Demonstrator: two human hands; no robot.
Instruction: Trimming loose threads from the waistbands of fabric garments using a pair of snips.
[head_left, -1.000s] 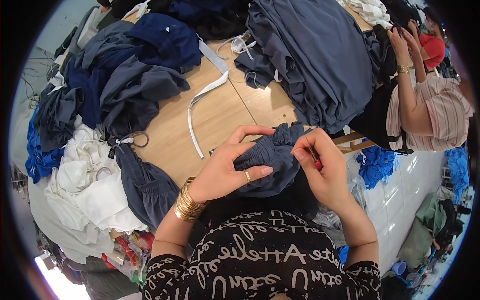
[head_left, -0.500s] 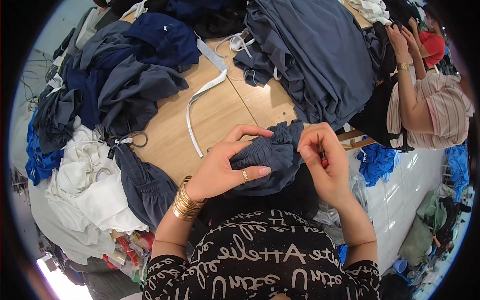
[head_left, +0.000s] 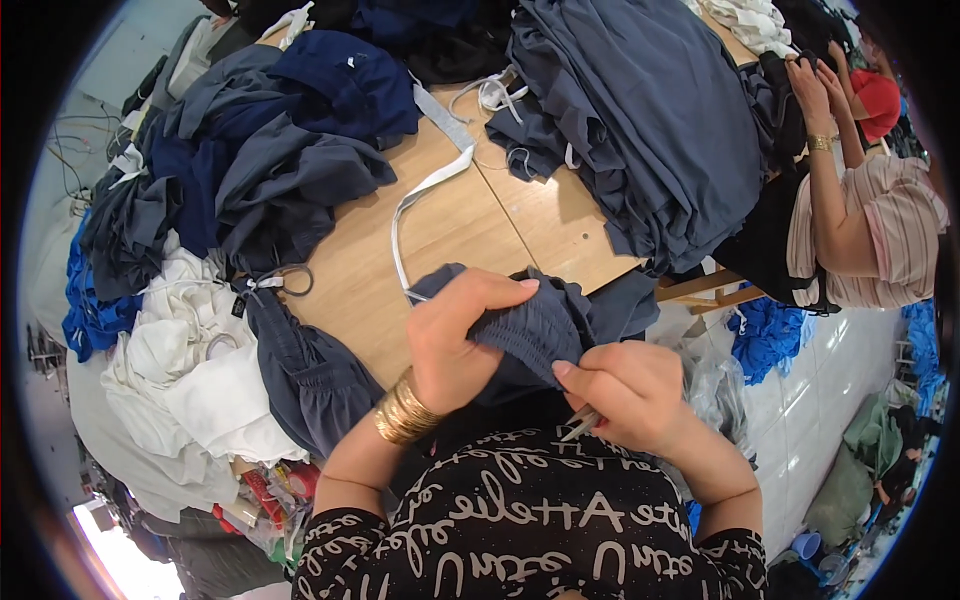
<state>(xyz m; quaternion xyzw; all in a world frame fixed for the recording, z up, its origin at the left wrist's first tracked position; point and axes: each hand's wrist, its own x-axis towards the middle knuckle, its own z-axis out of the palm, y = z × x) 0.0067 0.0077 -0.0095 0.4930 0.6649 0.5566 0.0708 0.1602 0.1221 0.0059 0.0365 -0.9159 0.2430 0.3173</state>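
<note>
Here the wooden table (head_left: 470, 215) is heaped with dark blue-grey garments (head_left: 650, 120), and at its near edge the left hand (head_left: 450, 335) grips a bunched dark grey-blue knit garment (head_left: 545, 325). The right hand (head_left: 625, 395), closed on a small pale metal tool (head_left: 578, 425), pinches the cloth's lower edge. This looks like trimming or picking at a seam, so the next move calls for steady tension and a fine touch.

Garment-heaped wooden table (head_left: 470, 215), grey strap (head_left: 425, 190)

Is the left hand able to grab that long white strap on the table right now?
Probably not right away: the left hand is busy gripping the bunched dark blue garment. The white strap lies on bare wooden table just beyond it, with nothing covering its near end.
</note>
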